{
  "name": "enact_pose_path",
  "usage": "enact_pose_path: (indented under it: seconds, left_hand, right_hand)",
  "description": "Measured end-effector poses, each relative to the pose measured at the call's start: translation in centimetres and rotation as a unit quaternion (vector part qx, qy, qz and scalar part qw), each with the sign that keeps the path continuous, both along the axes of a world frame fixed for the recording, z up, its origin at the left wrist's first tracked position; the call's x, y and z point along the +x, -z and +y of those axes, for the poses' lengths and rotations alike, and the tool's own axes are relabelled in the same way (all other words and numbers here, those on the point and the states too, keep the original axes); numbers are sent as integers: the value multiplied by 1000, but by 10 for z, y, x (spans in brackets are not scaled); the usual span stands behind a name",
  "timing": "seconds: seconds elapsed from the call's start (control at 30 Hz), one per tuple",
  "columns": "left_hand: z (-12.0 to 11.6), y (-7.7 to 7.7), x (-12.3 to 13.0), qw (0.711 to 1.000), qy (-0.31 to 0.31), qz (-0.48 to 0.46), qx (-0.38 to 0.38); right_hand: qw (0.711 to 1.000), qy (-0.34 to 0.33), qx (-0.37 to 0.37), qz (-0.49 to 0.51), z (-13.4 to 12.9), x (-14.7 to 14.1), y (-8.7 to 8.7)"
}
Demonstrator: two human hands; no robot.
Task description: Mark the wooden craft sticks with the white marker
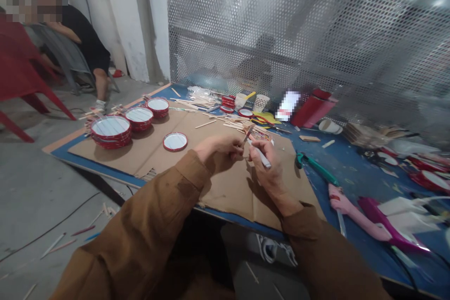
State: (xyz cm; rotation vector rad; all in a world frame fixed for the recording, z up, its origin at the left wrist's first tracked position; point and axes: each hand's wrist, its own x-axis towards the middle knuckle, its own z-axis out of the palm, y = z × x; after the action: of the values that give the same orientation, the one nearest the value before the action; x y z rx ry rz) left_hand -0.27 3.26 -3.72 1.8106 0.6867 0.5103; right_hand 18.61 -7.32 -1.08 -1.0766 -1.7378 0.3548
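Note:
My left hand (220, 152) and my right hand (265, 166) are close together above a brown cardboard sheet (242, 197). My right hand grips a white marker (259, 153), its tip angled up toward my left hand. A narrow flat strip (248, 134) rises from my left fingertips, and its material is hard to tell. Left of my hands lies a round red-rimmed lid (175, 141). Stacks of similar red tins (110, 132) stand further left on the cardboard. Loose wooden sticks (206, 123) lie ahead of my hands.
The blue tabletop (316, 168) holds a green-handled tool (316, 168), pink and magenta tools (355, 213), and red pieces at right. A perforated metal sheet (298, 33) stands behind. A seated person (84, 42) is back left, beside a red plastic chair (21, 70). Sticks litter the floor.

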Motion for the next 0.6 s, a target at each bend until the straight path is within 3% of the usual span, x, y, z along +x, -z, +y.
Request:
enact_pose_path:
  seconds: [0.6]
  left_hand:
    - [-3, -5, -2, 1000, -1, 12, -15]
  right_hand:
    - [1000, 1, -14, 14, 1, 1, 1]
